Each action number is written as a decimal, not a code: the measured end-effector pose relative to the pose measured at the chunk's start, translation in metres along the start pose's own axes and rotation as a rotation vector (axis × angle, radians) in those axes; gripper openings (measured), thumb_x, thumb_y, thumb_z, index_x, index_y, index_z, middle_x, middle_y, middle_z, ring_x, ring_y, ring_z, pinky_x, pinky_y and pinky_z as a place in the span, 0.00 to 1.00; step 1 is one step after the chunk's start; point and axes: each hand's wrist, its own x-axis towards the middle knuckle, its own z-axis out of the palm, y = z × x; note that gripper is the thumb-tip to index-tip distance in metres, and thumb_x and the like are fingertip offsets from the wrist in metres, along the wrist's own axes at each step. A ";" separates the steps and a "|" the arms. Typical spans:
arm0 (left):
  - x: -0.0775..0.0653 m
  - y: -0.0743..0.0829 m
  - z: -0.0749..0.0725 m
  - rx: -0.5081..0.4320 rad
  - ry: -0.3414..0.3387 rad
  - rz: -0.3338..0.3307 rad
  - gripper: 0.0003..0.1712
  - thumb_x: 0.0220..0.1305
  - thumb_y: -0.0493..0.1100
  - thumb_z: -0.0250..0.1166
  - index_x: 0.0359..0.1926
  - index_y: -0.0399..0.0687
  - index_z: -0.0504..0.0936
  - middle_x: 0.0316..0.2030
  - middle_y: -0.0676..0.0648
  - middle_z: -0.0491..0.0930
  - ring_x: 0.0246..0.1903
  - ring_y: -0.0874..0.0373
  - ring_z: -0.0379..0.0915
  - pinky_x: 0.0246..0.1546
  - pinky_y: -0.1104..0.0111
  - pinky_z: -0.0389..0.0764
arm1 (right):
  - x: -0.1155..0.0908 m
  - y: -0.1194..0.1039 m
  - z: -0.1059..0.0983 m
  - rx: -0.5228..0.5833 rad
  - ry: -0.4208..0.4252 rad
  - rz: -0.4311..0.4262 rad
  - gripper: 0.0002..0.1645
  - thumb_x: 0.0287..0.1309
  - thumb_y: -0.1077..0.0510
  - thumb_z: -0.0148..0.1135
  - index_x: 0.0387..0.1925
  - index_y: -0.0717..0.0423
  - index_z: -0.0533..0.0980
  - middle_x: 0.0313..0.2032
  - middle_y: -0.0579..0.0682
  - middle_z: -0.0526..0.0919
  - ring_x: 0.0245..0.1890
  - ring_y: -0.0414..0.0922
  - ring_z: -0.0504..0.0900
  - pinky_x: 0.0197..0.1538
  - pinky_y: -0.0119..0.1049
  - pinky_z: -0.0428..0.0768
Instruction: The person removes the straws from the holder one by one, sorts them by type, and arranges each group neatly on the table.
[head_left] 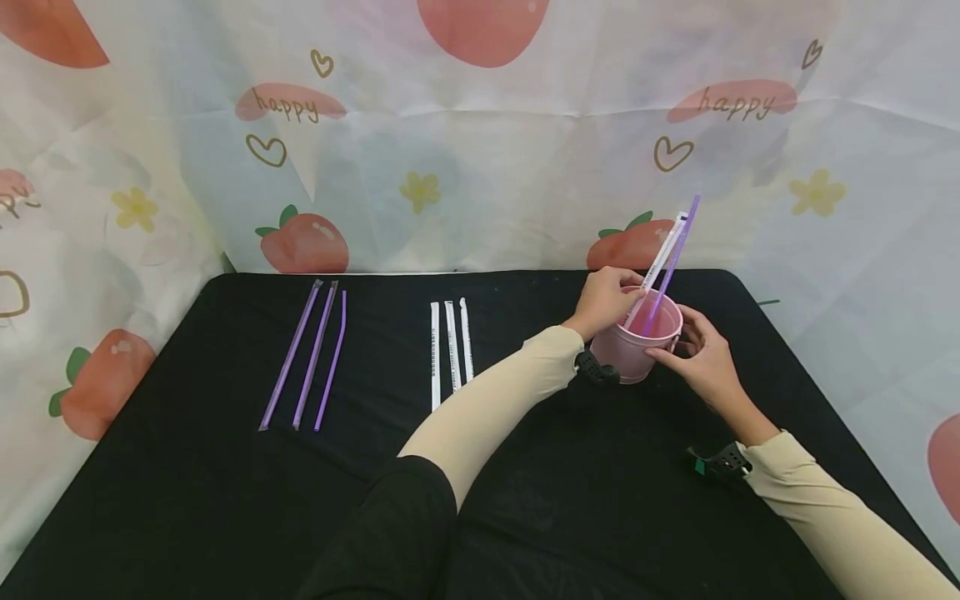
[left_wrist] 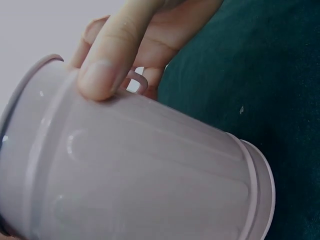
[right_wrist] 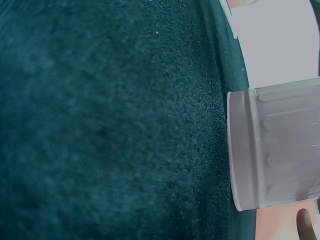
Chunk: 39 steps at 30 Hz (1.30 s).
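Observation:
A pink bucket (head_left: 628, 357) stands toward the back right of the black-covered table. My right hand (head_left: 707, 360) grips its right side; in the left wrist view the thumb (left_wrist: 102, 80) presses the outside below the rim, by the handle lug. Over the left of the rim, my left hand (head_left: 606, 296) pinches a white paper-wrapped straw (head_left: 665, 248) that leans in the bucket. Crossing this straw, a purple straw (head_left: 683, 242) also stands in the bucket. The right wrist view shows the bucket's lower side (right_wrist: 285, 150) and base.
Several other straws lie to the left: purple straws (head_left: 313, 358) in a row at the far left, and white wrapped straws (head_left: 453, 346) mid-table, partly behind my left forearm. A patterned cloth (head_left: 517, 192) hangs behind the table's back edge.

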 end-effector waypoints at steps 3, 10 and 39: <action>0.000 -0.001 -0.003 0.005 0.029 0.017 0.10 0.61 0.42 0.64 0.42 0.47 0.86 0.39 0.53 0.86 0.40 0.67 0.80 0.36 0.87 0.74 | 0.001 0.001 0.000 0.003 0.001 0.000 0.44 0.46 0.70 0.69 0.65 0.65 0.60 0.55 0.39 0.70 0.48 0.20 0.69 0.45 0.08 0.70; -0.001 -0.004 -0.008 -0.048 0.068 0.032 0.10 0.62 0.41 0.63 0.42 0.44 0.85 0.36 0.51 0.87 0.35 0.67 0.81 0.31 0.88 0.73 | 0.001 0.001 0.000 0.006 0.007 0.005 0.44 0.46 0.70 0.69 0.65 0.65 0.60 0.55 0.39 0.71 0.48 0.20 0.70 0.45 0.08 0.70; 0.004 -0.001 -0.032 -0.282 0.195 0.040 0.12 0.66 0.37 0.58 0.47 0.36 0.79 0.36 0.43 0.85 0.32 0.59 0.84 0.32 0.86 0.77 | 0.001 0.001 0.000 0.014 0.012 -0.025 0.44 0.44 0.72 0.69 0.64 0.66 0.61 0.54 0.39 0.72 0.48 0.22 0.72 0.44 0.09 0.71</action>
